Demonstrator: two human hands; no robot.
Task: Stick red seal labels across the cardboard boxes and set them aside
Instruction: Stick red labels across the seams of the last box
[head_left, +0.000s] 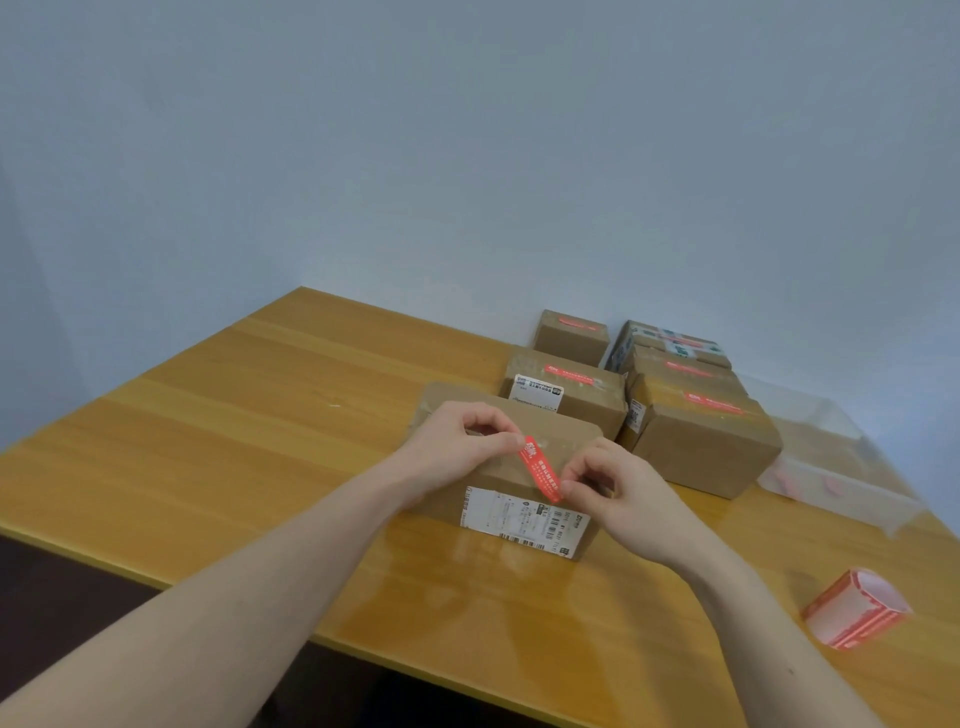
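Filling the room's corner, a glossy wooden table meets pale blue walls. Left hand and right hand fingertips pinch a red seal label over a cardboard box; its white printing is unreadable.

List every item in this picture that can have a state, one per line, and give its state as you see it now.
Left hand: pinching the upper end of the label.
Right hand: pinching the lower end.
Red seal label: stretched between both hands over the box, whether stuck cannot be told.
Front box: closed, on the table.
Boxes behind: closed, red labels on top.
Label roll: lying on its side, partly unrolled.
Clear bag: lying flat.
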